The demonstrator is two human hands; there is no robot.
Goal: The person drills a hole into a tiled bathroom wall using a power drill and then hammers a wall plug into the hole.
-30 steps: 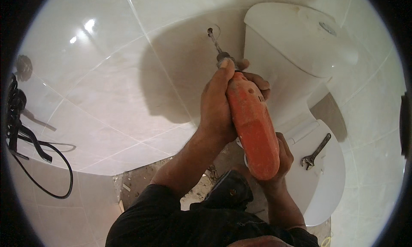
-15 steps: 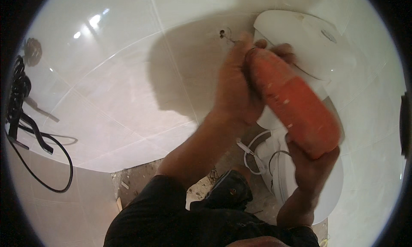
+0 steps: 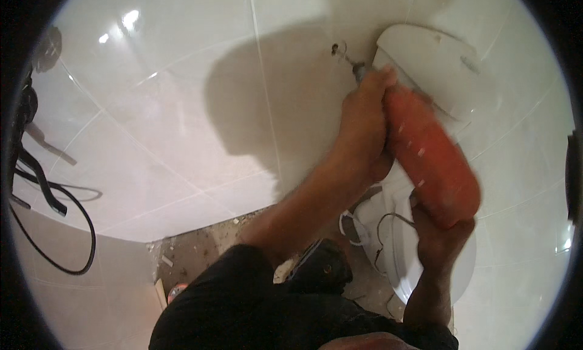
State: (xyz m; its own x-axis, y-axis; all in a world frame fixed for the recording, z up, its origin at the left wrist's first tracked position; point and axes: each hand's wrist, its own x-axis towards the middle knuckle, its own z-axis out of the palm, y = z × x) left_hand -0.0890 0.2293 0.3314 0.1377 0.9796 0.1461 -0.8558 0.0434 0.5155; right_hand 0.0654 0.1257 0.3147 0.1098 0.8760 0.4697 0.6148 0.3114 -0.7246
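I hold a red power drill [image 3: 428,152] in both hands, its long body slanting from upper left to lower right. My left hand [image 3: 365,116] wraps round the front of the body. My right hand [image 3: 445,228] is closed on the rear end, where the handle is mostly covered. Ahead of my left hand a grey chuck [image 3: 359,72] shows, with a thin bit [image 3: 348,59] pointing at a small dark hole [image 3: 334,49] in the tiled wall [image 3: 291,82]. Whether the bit's tip is inside the hole, I cannot tell.
A white toilet cistern [image 3: 425,64] stands right of the hole, with the toilet bowl [image 3: 464,265] below my right arm. A white cord [image 3: 352,228] hangs beside it. Black hose [image 3: 91,243] loops at the far left. Debris lies on the floor [image 3: 200,247].
The view has shifted a little. My left hand's fingers, earlier spread past the drill's front, now wrap closer round it, and the chuck has come into sight.
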